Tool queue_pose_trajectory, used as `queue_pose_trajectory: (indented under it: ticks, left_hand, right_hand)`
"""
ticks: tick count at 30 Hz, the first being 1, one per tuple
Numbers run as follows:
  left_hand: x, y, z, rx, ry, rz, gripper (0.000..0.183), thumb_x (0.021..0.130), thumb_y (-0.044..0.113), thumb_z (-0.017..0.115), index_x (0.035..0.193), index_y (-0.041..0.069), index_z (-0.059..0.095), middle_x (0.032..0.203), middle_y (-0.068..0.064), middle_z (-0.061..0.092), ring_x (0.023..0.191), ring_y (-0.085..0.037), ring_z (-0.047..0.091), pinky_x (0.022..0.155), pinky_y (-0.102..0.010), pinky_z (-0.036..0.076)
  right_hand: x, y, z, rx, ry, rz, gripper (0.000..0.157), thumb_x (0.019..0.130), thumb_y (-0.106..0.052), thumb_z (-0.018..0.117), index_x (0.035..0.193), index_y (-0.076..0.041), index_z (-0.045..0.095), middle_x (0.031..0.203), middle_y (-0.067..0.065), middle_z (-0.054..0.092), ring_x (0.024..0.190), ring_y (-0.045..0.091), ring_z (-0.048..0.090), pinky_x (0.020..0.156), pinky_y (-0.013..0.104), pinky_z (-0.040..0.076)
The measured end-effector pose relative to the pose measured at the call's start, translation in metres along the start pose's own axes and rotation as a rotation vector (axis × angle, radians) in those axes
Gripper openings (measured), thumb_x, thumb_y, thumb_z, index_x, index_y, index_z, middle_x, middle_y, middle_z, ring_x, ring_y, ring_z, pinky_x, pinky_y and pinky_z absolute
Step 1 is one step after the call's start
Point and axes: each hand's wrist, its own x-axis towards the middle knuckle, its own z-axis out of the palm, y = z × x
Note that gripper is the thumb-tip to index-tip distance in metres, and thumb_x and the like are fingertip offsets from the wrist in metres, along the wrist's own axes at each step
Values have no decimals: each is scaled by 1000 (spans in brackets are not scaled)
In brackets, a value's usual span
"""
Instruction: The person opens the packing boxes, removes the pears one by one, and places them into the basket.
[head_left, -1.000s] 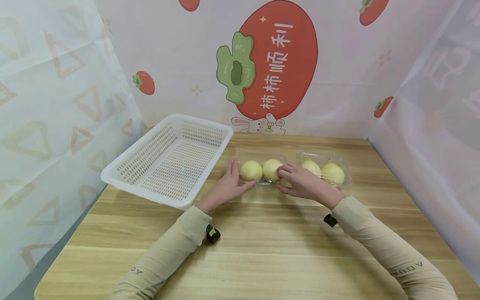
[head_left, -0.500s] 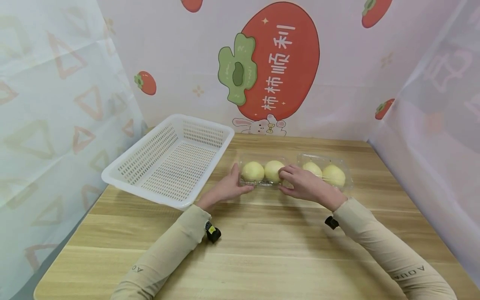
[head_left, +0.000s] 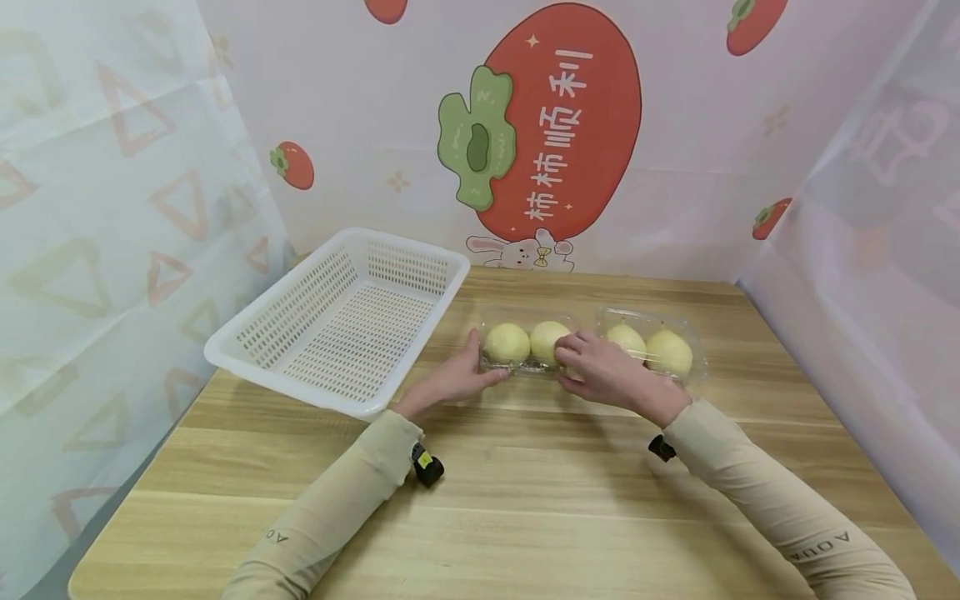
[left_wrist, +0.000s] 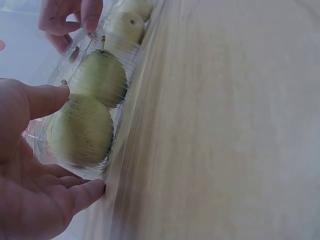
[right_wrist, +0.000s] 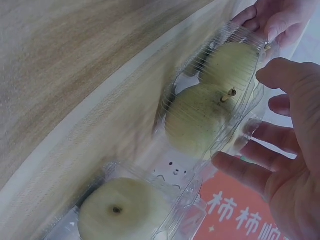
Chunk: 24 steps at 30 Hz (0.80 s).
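Note:
A clear plastic clamshell box (head_left: 517,314) holding two pale yellow-green pears (head_left: 507,343) lies on the table between both hands. My left hand (head_left: 459,372) grips its left end. In the left wrist view the thumb (left_wrist: 50,99) reaches the box's edge on one side while the other fingers lie round its end. My right hand (head_left: 609,371) holds the right end, and its fingertips (right_wrist: 222,159) touch the plastic edge in the right wrist view. The lid looks closed over the pears. Just to the right stands a second clear box (head_left: 696,343) with two more pears (head_left: 669,353).
A white perforated basket (head_left: 422,340) stands on the left of the wooden table (head_left: 510,508), its rim near my left wrist. A printed backdrop (head_left: 675,225) rises behind the table, and patterned sheets (head_left: 142,275) hang at both sides.
Both hands stay at the ends of the same box. The left fingers have come down slightly along its end. The right hand's fingers have shifted a little; the boxes and basket keep their places.

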Motion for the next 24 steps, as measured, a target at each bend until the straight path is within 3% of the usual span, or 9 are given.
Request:
queue_pose_trajectory:
  ticks: [10,15,17,22,24]
  left_hand:
    - [-1,0,1,-4,-18,-8,105,95,48,58,155,2,-15,158,-28,22,143,-40,36,120,-47,27]
    - [-1,0,1,-8,-41,-40,102,98,49,52,154,2,-18,153,-30,33,140,-39,41,120,-47,29]
    - [-1,0,1,-11,-45,-47,99,99,48,50,154,2,-18,154,-30,30,141,-40,38,120,-47,27]
    - [0,1,2,40,-44,-43,93,101,47,44,153,0,-18,157,-30,23,142,-41,36,121,-47,27]
    - [0,2,2,65,-37,-39,91,102,45,42,153,-2,-17,155,-31,27,140,-41,39,120,-47,29]
  right_hand:
    - [0,-6,1,-56,-20,-16,12,87,-16,72,90,-12,61,107,9,65,98,28,61,66,36,57]
    - [1,-10,1,-71,-42,0,11,88,-11,67,93,-9,57,107,9,62,98,27,59,55,33,54]
    - [1,-11,1,-98,-47,7,11,88,-10,65,95,-8,57,106,9,61,98,27,58,51,32,54]
    - [3,-13,4,-177,-44,7,12,84,-9,65,92,-6,57,102,8,61,97,26,60,55,32,57]
    - [4,-14,4,-196,-42,0,11,83,-7,65,89,-5,57,100,8,61,96,26,60,58,32,57]
